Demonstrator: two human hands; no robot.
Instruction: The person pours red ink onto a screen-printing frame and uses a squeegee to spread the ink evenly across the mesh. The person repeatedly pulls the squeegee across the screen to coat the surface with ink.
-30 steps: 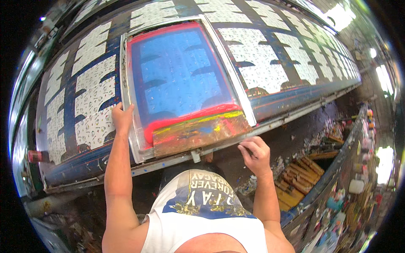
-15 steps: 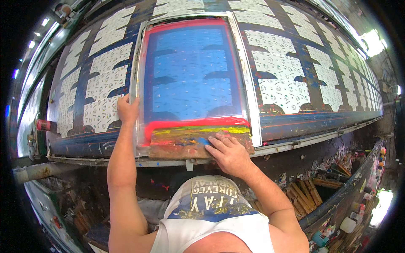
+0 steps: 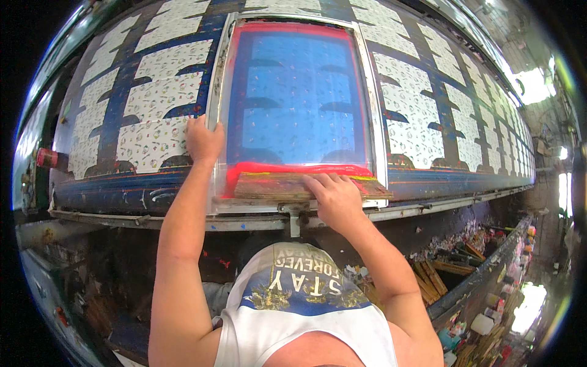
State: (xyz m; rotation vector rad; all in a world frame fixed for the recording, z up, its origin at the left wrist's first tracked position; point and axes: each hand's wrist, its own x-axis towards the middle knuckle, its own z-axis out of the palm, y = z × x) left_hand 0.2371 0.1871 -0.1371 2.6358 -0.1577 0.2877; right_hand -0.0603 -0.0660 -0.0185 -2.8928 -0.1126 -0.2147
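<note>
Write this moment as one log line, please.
left hand: against screen frame; right hand: holding wooden board; red ink: along board's far edge

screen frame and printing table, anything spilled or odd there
A pale smear marks the near edge of the printing table, left of the screen frame; it looks stray, lying off the printed panels. Red ink along the wooden squeegee seems ordinary.

Left hand (image 3: 205, 144) at the left edge of a metal-framed blue screen (image 3: 298, 95), right hand (image 3: 338, 199) gripping a stained wooden board (image 3: 272, 186) across its near end, red ink (image 3: 244, 169) beside it, patterned white sheets (image 3: 168, 95) on a long table (image 3: 119, 185)
</note>
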